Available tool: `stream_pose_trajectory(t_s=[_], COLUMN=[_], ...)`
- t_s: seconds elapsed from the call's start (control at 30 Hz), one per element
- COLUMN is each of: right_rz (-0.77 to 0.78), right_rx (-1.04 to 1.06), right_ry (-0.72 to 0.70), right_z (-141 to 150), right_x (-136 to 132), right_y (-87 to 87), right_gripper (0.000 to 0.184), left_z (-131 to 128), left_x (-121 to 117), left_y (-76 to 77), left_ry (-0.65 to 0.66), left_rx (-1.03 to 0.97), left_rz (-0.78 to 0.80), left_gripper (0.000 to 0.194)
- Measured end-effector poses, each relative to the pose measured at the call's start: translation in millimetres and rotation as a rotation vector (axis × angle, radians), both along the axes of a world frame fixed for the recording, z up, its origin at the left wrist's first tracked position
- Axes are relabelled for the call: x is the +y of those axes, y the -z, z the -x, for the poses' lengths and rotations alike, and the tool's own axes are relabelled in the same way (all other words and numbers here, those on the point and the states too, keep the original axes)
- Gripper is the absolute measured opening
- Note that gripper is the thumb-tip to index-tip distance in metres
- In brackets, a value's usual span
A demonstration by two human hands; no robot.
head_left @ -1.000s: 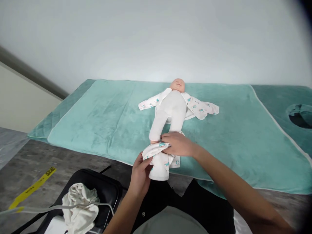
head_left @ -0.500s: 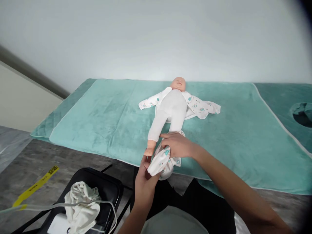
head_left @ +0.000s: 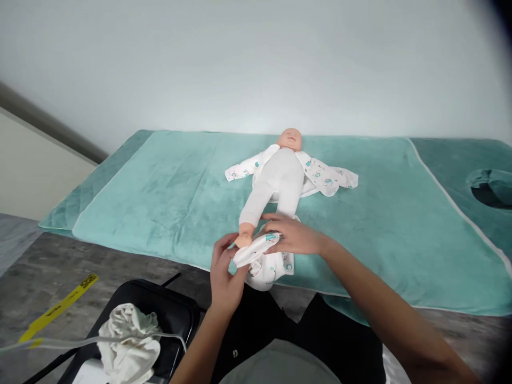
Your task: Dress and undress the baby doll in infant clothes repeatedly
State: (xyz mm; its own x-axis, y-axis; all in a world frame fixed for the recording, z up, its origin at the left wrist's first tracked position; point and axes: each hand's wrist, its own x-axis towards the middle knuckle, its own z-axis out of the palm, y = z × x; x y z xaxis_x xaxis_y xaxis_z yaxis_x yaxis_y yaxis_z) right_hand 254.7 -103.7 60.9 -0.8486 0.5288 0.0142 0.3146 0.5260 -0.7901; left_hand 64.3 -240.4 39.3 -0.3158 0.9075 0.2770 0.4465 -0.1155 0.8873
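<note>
A baby doll [head_left: 280, 170] lies on its back with its head toward the wall, in a white bodysuit and an unfastened white printed jacket [head_left: 324, 176] whose sleeves are spread. Printed white baby pants [head_left: 272, 266] are bunched round its lower leg on the right, hanging slightly over the table's front edge. My right hand [head_left: 296, 236] grips the bunched pants from the right. My left hand [head_left: 228, 272] curls round the bare foot [head_left: 244, 239] on the left, thumb at the edge of the pant leg; its fingertips are partly hidden. The pant leg's opening meets the toes.
A teal cover [head_left: 160, 197] spreads over the table, with a round hole [head_left: 494, 189] at the far right. Below left stands a black chair [head_left: 168, 304] holding a crumpled cream cloth [head_left: 130, 341], with a pale cable [head_left: 72, 341] across it. Yellow tape [head_left: 60, 309] marks the floor.
My left hand has moved up and left to the doll's bare foot. The free pant leg has been drawn up toward the toes. My right hand keeps its hold on the pants.
</note>
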Motion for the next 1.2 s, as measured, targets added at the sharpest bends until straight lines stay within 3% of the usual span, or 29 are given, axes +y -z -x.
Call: stream_pose_trajectory(t_s=[0.2,0.37,0.47,0.57,0.67,0.77,0.9,1.03,1.2], right_rz=[-0.005,0.033,0.042,0.068,0.144,0.234,0.310,0.281,0.275], right_rx=[-0.011,-0.012,-0.003,0.025,0.072,0.068,-0.018,-0.053,-0.018], right_ry=[-0.050,-0.036,0.024,0.050,-0.047,-0.134,-0.120,-0.021,0.046], right_z=[0,4,6,4,-2,-7,-9,-6,-1], right_x=[-1,-2,-5,-4,2,12,20,16,12], right_y=[-8.0,-11.6,-7.8,-5.3,-7.4,-11.2,-13.9,-12.0,-7.5], right_gripper=[0.036,0.042,0.044,0.045,0.038,0.038,0.041,0.040,0.042], left_z=[2,-9,-8,2,11,13,11,12,12], left_x=[-11,-13,-6,2,9,12,15,21,29], left_y=[3.4,12.0,9.7,-2.0,-16.5,-23.8,-16.0,-4.3,-4.6], left_ry=[0.143,0.016,-0.021,0.105,0.269,0.325,0.236,0.086,0.142], left_rx=[-0.045,-0.375,-0.450,-0.367,-0.289,-0.311,-0.354,-0.263,-0.322], left_rz=[0.038,0.066,0.048,0.095,0.166,0.211,0.240,0.239,0.328], left_gripper=[0.025,0.014,0.015,0.017,0.011,0.017,0.020,0.017,0.026])
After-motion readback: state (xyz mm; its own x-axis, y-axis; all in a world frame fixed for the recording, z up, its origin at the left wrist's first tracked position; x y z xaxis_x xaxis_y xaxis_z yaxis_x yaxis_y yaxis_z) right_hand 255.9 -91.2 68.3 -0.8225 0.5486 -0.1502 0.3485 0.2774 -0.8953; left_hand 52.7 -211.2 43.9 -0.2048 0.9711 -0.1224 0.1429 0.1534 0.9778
